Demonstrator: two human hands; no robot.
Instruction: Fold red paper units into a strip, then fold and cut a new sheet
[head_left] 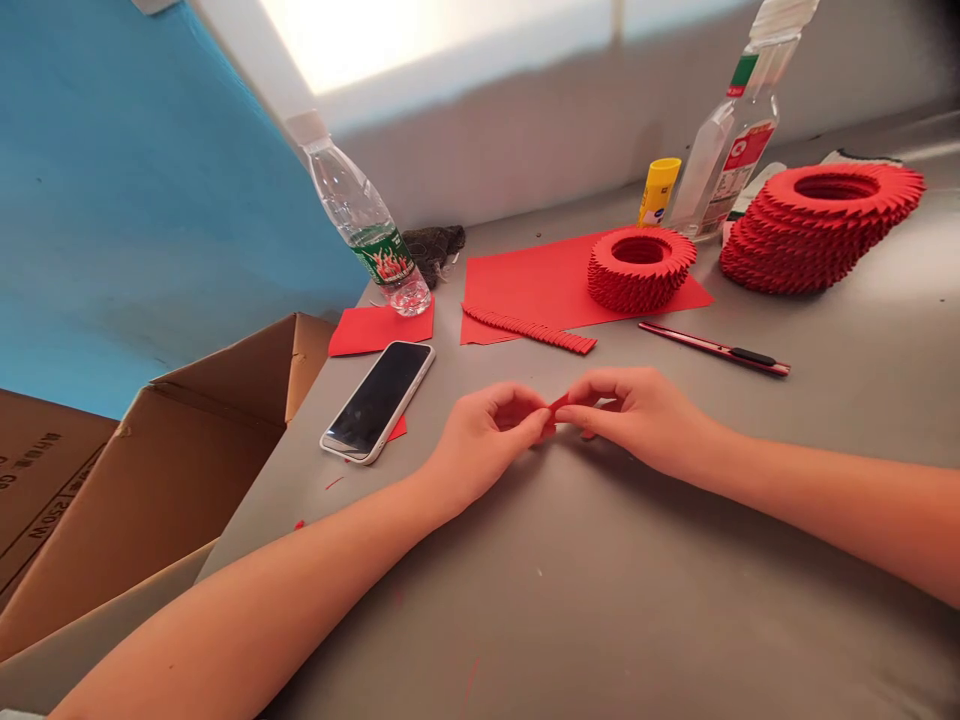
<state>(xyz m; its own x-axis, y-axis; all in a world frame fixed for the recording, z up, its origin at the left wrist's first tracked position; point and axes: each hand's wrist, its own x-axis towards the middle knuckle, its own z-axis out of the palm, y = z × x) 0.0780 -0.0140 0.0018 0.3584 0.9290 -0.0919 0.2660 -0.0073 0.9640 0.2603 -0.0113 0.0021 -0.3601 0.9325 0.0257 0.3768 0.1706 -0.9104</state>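
Bright window point(435, 40) glare, soft shadow under right hand point(645, 420), bowed edges.

We see the folded paper ring point(640, 268) built of matt red paper with a rough, toothed edge, resting on a smooth, matt red paper sheet point(517, 285); the scrap of red paper point(556, 405) in front of it looks equally matt. Left of the ring are a clear, shiny plastic water bottle point(360, 215), a smartphone point(375, 400) with a glossy black glass face and a dull brown cardboard box point(172, 500). Right of it lies a utility knife point(712, 348) with a glossy red body, and under the ring we have a smooth grey tabletop point(600, 640) with a soft sheen.
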